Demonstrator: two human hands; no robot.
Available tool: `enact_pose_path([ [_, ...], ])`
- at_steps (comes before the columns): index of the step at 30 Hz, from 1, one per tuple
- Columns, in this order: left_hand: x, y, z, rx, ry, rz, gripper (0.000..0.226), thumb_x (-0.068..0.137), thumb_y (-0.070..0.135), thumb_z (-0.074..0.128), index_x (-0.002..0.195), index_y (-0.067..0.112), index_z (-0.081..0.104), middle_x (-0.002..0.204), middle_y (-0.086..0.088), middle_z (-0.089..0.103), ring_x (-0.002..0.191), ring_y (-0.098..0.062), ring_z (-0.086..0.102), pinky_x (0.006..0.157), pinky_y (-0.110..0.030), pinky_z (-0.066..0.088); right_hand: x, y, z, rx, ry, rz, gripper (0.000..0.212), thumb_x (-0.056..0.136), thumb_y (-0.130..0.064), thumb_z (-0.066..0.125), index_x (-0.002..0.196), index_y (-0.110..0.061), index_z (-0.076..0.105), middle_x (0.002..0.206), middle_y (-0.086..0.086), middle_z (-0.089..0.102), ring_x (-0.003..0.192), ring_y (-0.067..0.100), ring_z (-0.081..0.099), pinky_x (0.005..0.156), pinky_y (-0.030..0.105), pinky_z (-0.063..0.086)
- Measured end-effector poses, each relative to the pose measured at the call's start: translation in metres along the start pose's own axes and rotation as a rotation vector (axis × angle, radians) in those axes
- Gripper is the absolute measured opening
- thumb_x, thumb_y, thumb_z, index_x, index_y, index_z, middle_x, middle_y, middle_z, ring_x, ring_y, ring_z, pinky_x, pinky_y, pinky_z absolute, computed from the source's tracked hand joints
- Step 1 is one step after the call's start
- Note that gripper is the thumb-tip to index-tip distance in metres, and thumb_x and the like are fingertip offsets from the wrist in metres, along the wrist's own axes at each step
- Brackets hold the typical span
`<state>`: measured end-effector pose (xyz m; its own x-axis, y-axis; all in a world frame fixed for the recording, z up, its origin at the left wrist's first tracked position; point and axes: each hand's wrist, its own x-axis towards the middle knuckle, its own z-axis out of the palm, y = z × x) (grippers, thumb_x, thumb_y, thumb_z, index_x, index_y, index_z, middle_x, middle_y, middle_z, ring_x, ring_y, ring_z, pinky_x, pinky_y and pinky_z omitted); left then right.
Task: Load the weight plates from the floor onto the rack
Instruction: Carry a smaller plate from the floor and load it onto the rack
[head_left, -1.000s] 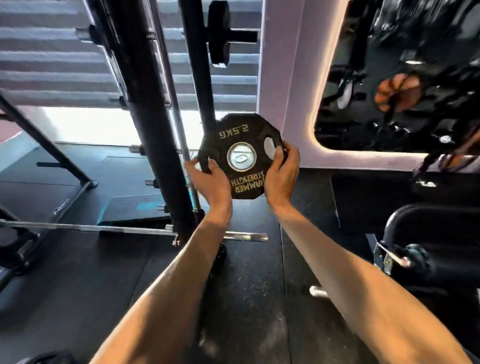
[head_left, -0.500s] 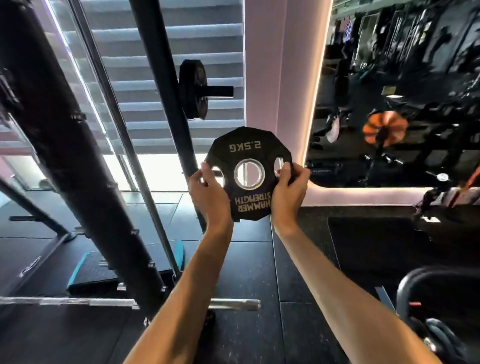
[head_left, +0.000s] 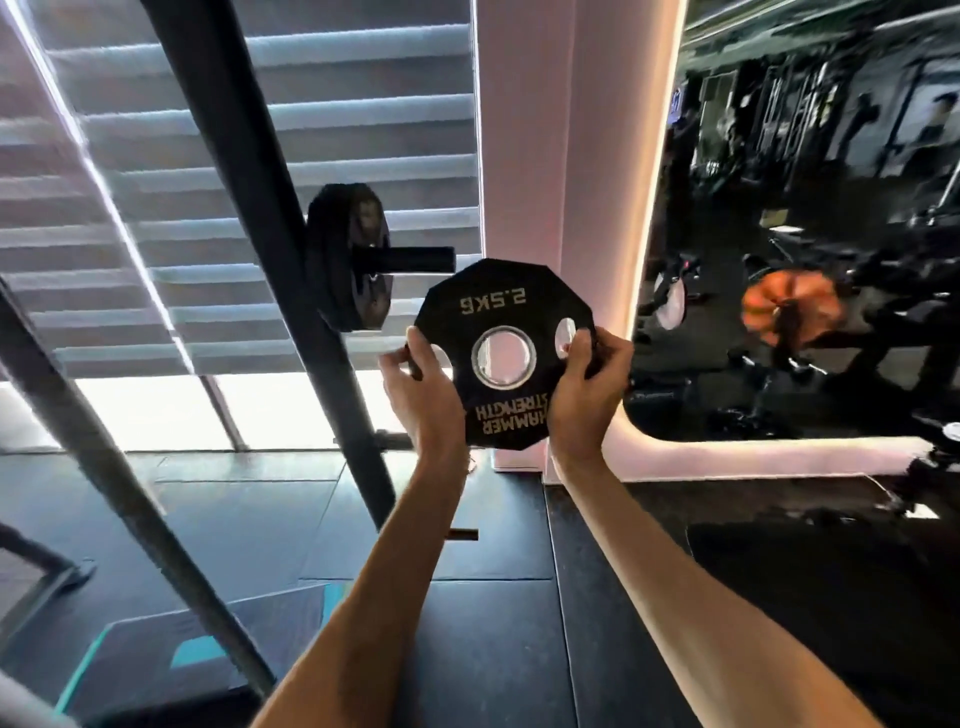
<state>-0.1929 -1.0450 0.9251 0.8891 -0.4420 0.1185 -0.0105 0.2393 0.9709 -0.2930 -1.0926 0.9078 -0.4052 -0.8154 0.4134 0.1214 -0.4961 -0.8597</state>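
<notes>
I hold a small black 2.5 kg weight plate (head_left: 498, 306) upright in the air, its gold lettering upside down and its centre hole facing me. My left hand (head_left: 423, 387) grips its left edge and my right hand (head_left: 584, 384) grips its right edge through a grip slot. Just up and to the left, a black storage peg (head_left: 415, 260) sticks out to the right from the slanted rack upright (head_left: 270, 197). Black plates (head_left: 348, 260) sit on that peg against the upright. The held plate hangs just right of and below the peg's tip.
A second thick black rack post (head_left: 104, 467) slants across the left. Window blinds (head_left: 156, 156) fill the back, a pink pillar (head_left: 545, 156) stands right of the peg, and a mirror (head_left: 805, 234) reflects gym machines. Black rubber floor tiles (head_left: 467, 623) lie below, with a teal-edged platform (head_left: 208, 649) at lower left.
Both hands have raised the plate up and to the right, from low beside the upright to the peg's height. The peg with its plates now looks nearer and larger.
</notes>
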Motion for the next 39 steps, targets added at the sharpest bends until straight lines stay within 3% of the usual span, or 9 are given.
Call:
enact_pose_path([
  [3,0.031,-0.003,0.021,0.020,0.022,0.030,0.039,0.100,0.049,0.044,0.106,0.012,0.056,0.107,-0.008,0.064,0.095,-0.021,0.061,0.084,-0.039,0.052,0.025,0.023,0.030,0.051,-0.044,0.029,0.017,0.102,-0.017,0.052,0.113,-0.004,0.053,0.091,-0.008,0.061,0.081,-0.011,0.060,0.076,0.008,0.048],
  [5,0.049,-0.005,0.032,0.034,0.032,0.068,0.039,0.101,0.045,0.045,0.107,0.007,0.055,0.105,-0.009,0.063,0.093,-0.021,0.059,0.079,-0.032,0.046,0.039,0.037,0.049,0.060,-0.042,0.033,0.013,0.102,-0.014,0.051,0.111,-0.004,0.052,0.089,-0.008,0.060,0.077,-0.011,0.060,0.070,0.005,0.044],
  [9,0.089,-0.015,0.057,0.028,0.055,0.126,0.035,0.101,0.043,0.046,0.105,0.010,0.054,0.107,-0.009,0.065,0.099,-0.023,0.061,0.081,-0.032,0.049,0.065,0.065,0.092,0.097,-0.084,0.052,0.008,0.102,-0.015,0.049,0.107,-0.009,0.051,0.091,0.003,0.063,0.081,0.007,0.062,0.070,0.007,0.045],
  [16,0.150,-0.031,0.119,0.058,0.196,0.191,0.037,0.100,0.046,0.046,0.110,0.011,0.055,0.107,-0.003,0.065,0.096,-0.015,0.063,0.064,-0.010,0.042,0.133,0.124,0.163,0.172,-0.211,0.085,0.011,0.102,-0.017,0.049,0.107,-0.007,0.051,0.088,-0.002,0.061,0.080,0.010,0.062,0.071,0.020,0.052],
  [21,0.178,-0.046,0.171,0.049,0.356,0.191,0.036,0.098,0.048,0.049,0.109,0.015,0.056,0.102,0.000,0.067,0.094,-0.013,0.065,0.079,-0.024,0.052,0.188,0.164,0.205,0.197,-0.358,0.143,0.006,0.103,-0.015,0.047,0.100,-0.010,0.048,0.081,-0.009,0.057,0.069,-0.006,0.056,0.065,0.017,0.047],
  [29,0.174,-0.063,0.214,0.070,0.629,0.434,0.030,0.099,0.031,0.057,0.106,0.001,0.056,0.086,0.004,0.067,0.076,0.000,0.064,0.071,-0.016,0.053,0.214,0.196,0.246,0.261,-0.587,0.184,0.011,0.104,-0.011,0.041,0.102,-0.002,0.048,0.076,-0.010,0.046,0.063,-0.011,0.049,0.059,0.005,0.038],
  [33,0.171,-0.068,0.223,0.098,0.673,0.518,0.029,0.098,0.029,0.059,0.105,0.002,0.055,0.093,-0.009,0.068,0.085,-0.015,0.068,0.077,-0.027,0.058,0.210,0.203,0.257,0.289,-0.666,0.216,0.021,0.106,-0.011,0.038,0.110,0.008,0.047,0.081,-0.010,0.047,0.067,-0.015,0.049,0.062,0.003,0.041],
  [37,0.171,-0.074,0.228,0.129,0.721,0.554,0.029,0.093,0.043,0.061,0.102,0.015,0.055,0.096,-0.011,0.064,0.090,-0.028,0.064,0.079,-0.042,0.058,0.207,0.207,0.269,0.303,-0.724,0.281,0.013,0.107,-0.012,0.037,0.108,-0.003,0.045,0.084,-0.010,0.047,0.068,-0.017,0.048,0.064,0.003,0.042],
  [39,0.172,-0.074,0.231,0.147,0.734,0.560,0.029,0.091,0.047,0.062,0.100,0.021,0.055,0.097,-0.010,0.062,0.091,-0.030,0.063,0.079,-0.046,0.058,0.204,0.210,0.275,0.327,-0.753,0.307,0.019,0.107,-0.016,0.036,0.112,0.000,0.046,0.089,-0.005,0.051,0.074,-0.012,0.051,0.068,0.006,0.045],
])
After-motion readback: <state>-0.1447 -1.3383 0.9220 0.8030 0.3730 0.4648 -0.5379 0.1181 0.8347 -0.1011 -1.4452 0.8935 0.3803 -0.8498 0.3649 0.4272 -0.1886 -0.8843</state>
